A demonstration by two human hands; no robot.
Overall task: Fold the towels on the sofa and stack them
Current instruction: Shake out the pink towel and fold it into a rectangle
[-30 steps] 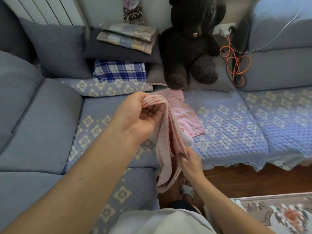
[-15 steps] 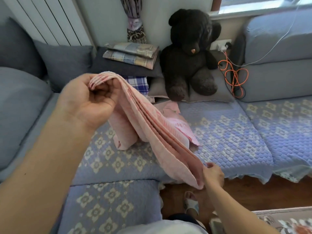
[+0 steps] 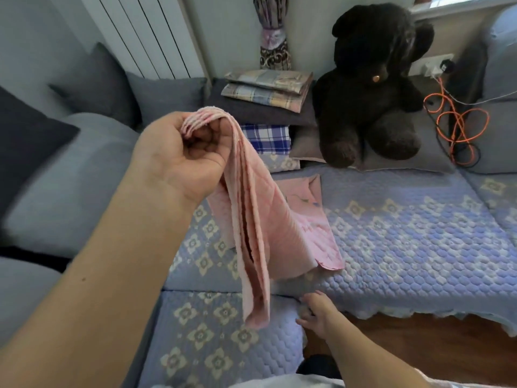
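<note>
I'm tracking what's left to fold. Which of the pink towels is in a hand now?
The long pink towel hanging bunched from the left hand. The other pink towel lies flat on the sofa cover, untouched; the right hand holds nothing.

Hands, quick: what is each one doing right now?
Left hand: fingers curled round the top of the pink towel, which hangs down from it.
Right hand: holding nothing, fingers loose, low by the sofa cover edge.

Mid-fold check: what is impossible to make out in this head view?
- Second pink towel on the sofa: partly covered by the hanging pink towel in the left hand.
- Right hand: fingertips too small to show contact.
- Left cushions: blurred.
</note>
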